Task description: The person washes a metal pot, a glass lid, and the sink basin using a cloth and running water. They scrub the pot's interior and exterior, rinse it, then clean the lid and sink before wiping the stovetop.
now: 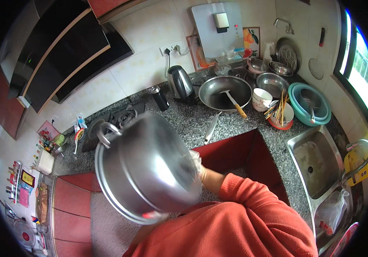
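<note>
A large, shiny steel pot (145,170) is held up tilted in front of me, its rim side to the left and its base side to the right. One loop handle (108,133) shows at its upper left. My right hand (198,163), in a thin pale glove, holds the pot at its right side; its fingers are mostly hidden. Below the pot a bit of my left forearm shows, but the pot hides my left hand. A slim metal utensil (212,128) lies on the granite counter (184,120) beyond the pot.
A wok (225,93), an electric kettle (180,83), a black flask (160,98), bowls with chopsticks (282,114) and teal basins (323,112) stand along the counter. A steel sink (315,160) is at the right, a gas hob (119,120) behind the pot. Red panels line a recess (264,160).
</note>
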{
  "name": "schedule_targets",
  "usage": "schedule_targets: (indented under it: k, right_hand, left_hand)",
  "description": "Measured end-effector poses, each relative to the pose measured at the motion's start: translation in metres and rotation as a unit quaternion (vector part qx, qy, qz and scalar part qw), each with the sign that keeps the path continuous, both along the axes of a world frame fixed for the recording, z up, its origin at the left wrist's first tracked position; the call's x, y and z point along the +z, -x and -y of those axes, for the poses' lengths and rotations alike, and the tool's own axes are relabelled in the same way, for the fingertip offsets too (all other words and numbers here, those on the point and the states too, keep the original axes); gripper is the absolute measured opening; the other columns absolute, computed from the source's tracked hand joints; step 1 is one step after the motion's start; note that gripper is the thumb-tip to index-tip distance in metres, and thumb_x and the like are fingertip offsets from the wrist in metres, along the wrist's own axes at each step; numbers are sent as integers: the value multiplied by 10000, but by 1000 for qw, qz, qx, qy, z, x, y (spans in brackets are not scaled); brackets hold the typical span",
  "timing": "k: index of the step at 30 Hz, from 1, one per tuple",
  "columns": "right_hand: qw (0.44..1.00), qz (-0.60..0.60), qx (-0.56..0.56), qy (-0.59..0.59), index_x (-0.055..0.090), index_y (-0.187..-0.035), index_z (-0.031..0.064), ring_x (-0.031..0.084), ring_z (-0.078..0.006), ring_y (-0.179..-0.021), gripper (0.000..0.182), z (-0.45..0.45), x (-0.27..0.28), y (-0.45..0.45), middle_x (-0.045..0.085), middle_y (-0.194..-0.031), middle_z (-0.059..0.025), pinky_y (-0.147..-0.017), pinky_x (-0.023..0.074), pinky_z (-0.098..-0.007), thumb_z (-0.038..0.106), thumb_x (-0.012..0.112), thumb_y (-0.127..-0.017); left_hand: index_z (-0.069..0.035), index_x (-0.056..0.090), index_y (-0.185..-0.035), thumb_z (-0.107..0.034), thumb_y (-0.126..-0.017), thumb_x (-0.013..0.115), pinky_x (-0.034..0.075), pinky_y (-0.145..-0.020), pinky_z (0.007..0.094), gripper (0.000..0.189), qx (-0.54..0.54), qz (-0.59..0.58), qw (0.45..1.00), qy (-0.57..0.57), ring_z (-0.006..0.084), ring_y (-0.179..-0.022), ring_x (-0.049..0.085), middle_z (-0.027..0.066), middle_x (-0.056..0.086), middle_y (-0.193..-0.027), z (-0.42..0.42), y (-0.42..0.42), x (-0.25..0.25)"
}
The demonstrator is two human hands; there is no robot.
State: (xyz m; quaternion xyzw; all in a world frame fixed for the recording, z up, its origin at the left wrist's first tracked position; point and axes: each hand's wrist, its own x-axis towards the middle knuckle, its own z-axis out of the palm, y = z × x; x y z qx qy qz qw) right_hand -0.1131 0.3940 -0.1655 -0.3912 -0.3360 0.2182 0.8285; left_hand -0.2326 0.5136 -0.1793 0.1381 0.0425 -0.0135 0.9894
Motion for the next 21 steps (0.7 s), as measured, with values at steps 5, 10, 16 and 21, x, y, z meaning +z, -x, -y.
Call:
schedule_targets:
  k: [5,10,16,21]
  right_hand:
    - [859,-479,161,82,525,-1025,-4,609,-327,-596,525,11,37,27,586,-740,-194,-491,523,-455,441,260,-939]
    - [984,-67,-157,41,308,-1330,9,541,-333,-1021,467,16,65,49,471,-1199,-211,-863,458,-452,217,455,-939]
    - [864,455,-213,-8,490,-1245,-4,397,-369,-1252,513,34,143,1,445,-1300,-216,-1059,276,-483,265,609,-826]
    - [997,-46,18,-52,532,-1242,79,539,-159,-1007,370,14,141,-41,569,-1129,-37,-893,416,-297,234,558,-907]
  left_hand:
    - [-74,388,-1228,-323,-958,401,403,-751,281,367,-22,81,996,-6,134,-885,455,66,486,-1045,-6,-22,-3]
    - [-75,384,-1217,-333,-952,415,393,-729,278,371,-63,178,982,-28,126,-860,443,61,479,-1022,-8,-31,13]
    - [-80,542,-877,-279,-889,521,365,-392,261,200,-98,7,995,20,149,-459,467,40,504,-623,-8,21,11]
    - [-73,558,-781,-301,-882,531,476,-406,306,251,-63,-96,986,118,176,-543,542,97,560,-693,11,58,-40]
